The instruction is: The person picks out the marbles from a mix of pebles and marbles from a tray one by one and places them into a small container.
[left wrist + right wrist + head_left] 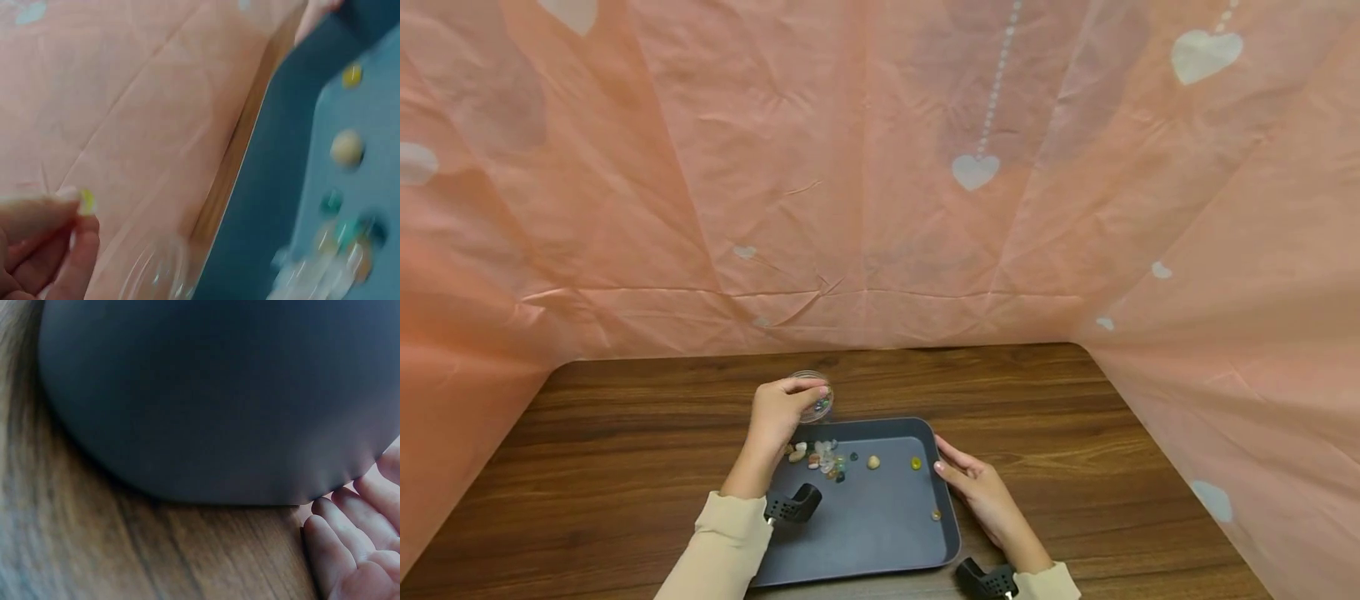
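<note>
From the head view the left hand (778,412) sits over a small clear glass bowl (817,398) that stands on the wooden worktop (625,450) just past the far edge of the dark grey tray (880,533), with a few coloured beads showing through the glass. The left wrist view gives what the head camera cannot: fingertips (62,212) of the left hand (44,250) pinching a tiny yellow-green bead (87,201) right above the bowl's clear rim (153,275). It is blurred, but the pinch reads plainly. That same view looks along the tray's raised wall (269,187) to loose beads on its floor: a yellow one (352,75), a pale round one (347,148), a teal one (331,202), then a jumbled cluster (331,256). Back on the head view the cluster of stones (820,457) lies in the tray's far left part, near the left wrist, with single ones (873,461) strung out to the right and one (936,515) alone near the right wall. The right hand (981,492) lies with straight fingers against the tray's right edge, grasping nothing. The right wrist view confirms contact up close: fingertips (340,531) meet the tray's rounded outer corner (219,406) where it sits on the wood (125,550). Peach sheeting with white hearts (880,167) surrounds the worktop.
</note>
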Motion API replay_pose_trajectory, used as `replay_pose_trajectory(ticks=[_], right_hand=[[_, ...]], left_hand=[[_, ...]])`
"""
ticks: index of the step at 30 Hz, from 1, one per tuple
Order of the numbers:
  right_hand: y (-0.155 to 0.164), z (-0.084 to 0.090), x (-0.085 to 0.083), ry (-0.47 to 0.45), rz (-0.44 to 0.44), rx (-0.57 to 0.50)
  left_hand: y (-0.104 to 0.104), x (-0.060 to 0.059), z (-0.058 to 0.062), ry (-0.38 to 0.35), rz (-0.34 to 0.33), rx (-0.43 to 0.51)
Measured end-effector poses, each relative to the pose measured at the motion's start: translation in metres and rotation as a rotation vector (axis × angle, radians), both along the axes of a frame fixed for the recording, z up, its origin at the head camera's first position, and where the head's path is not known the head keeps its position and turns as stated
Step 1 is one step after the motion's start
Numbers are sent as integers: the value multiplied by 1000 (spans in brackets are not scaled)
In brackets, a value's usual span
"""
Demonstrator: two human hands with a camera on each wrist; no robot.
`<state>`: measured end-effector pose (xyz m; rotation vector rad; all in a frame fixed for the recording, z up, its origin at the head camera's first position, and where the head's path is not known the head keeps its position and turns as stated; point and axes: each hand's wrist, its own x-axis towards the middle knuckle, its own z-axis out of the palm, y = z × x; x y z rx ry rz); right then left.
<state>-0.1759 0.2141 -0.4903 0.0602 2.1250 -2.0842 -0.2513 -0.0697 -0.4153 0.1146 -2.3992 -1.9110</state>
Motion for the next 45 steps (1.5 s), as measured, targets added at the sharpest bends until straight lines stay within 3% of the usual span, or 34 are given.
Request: replay_pose_trajectory(ticks=[3,6,12,20,24,27,29,34,36,39,41,45], right_hand=[[1,0,1,2,-6,4],[1,0,2,4,-10,10],[1,0,2,8,3,8],[-1,0,-1,6,3,26],[-2,-2,-2,12,-6,36],[-4,-3,-3,13,-19,43],[-4,-4,-4,17,-23,45],[-4,-5,-4,17,-24,40],[-2,-4,-5,10,-29,35],[1,-4,-6,10,-34,41],[3,-5,-7,13,-40,49],[8,-5,-7,14,-59,63]], left_hand=[[-8,-2,2,87,74,-258],[-12,-3,-1,137,118,-405],[-13,-2,-9,182,133,-485],[-14,1,-8,185,115,-599],[-16,0,-8,199,118,-599],[-21,-1,-8,154,131,-520],[-27,0,-8,98,136,-417],[-38,7,-7,-54,139,-15],[-41,12,-7,-82,140,153],[-42,22,-8,-103,137,319],[-41,29,-10,-101,132,360],[-34,44,-14,-84,126,301]])
